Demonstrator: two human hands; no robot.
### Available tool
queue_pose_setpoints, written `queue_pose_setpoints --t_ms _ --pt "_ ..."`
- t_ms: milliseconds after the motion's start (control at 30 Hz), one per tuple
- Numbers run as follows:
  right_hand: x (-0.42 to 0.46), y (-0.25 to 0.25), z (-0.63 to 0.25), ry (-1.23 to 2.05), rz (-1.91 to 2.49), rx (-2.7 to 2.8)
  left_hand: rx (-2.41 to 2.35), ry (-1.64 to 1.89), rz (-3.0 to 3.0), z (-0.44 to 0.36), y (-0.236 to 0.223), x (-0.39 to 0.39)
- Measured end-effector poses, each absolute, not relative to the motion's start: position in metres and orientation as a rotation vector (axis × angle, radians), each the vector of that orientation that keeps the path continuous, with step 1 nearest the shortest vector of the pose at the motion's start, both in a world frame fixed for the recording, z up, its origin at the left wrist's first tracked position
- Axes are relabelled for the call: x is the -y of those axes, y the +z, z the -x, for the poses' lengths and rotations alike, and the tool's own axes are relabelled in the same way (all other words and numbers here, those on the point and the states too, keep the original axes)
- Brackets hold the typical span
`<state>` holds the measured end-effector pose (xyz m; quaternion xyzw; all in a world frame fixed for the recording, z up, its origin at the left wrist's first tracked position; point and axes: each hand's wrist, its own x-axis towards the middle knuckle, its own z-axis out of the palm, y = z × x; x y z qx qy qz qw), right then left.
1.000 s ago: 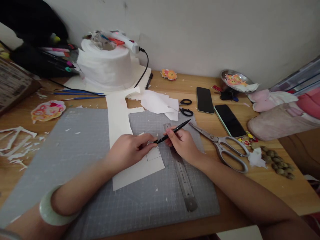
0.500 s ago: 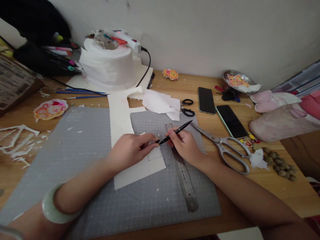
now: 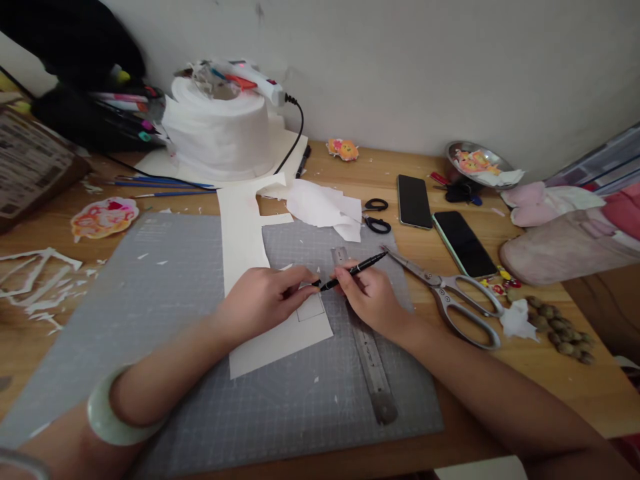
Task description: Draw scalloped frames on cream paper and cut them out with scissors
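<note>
My right hand (image 3: 370, 293) pinches a black pen (image 3: 357, 270), its tip down on a cream sheet of paper (image 3: 245, 247) that lies on a grey cutting mat (image 3: 150, 293). A small pencilled square shows on the sheet just below the tip. My left hand (image 3: 263, 300) rests on the sheet with fingers curled, fingertips pressed beside the pen tip. A pale green bangle (image 3: 107, 417) circles my left wrist. Under my right hand a metal ruler (image 3: 373, 370) lies on the mat.
Large steel scissors (image 3: 450, 297), small black scissors (image 3: 375, 215) and two phones (image 3: 414, 200) lie to the right on the wooden desk (image 3: 575, 387). At the back stand a white paper roll (image 3: 217, 133) with a glue gun (image 3: 250, 75), markers and brushes. Paper scraps lie at left.
The pen has tilted lower and its tip has shifted slightly along the sheet. Both hands stay in place; the view has drifted a little.
</note>
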<state>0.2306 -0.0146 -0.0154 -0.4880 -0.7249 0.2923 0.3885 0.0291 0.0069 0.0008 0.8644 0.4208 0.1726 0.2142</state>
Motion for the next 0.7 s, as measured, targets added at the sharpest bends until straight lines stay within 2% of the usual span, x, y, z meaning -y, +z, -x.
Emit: queue_pose_setpoints --t_ms 700 --pt "0.0201 -0.0141 -0.2291 0.599 1.096 1.994 -1.188 0.458 -2.412 -0.0290 0.0010 -0.0071"
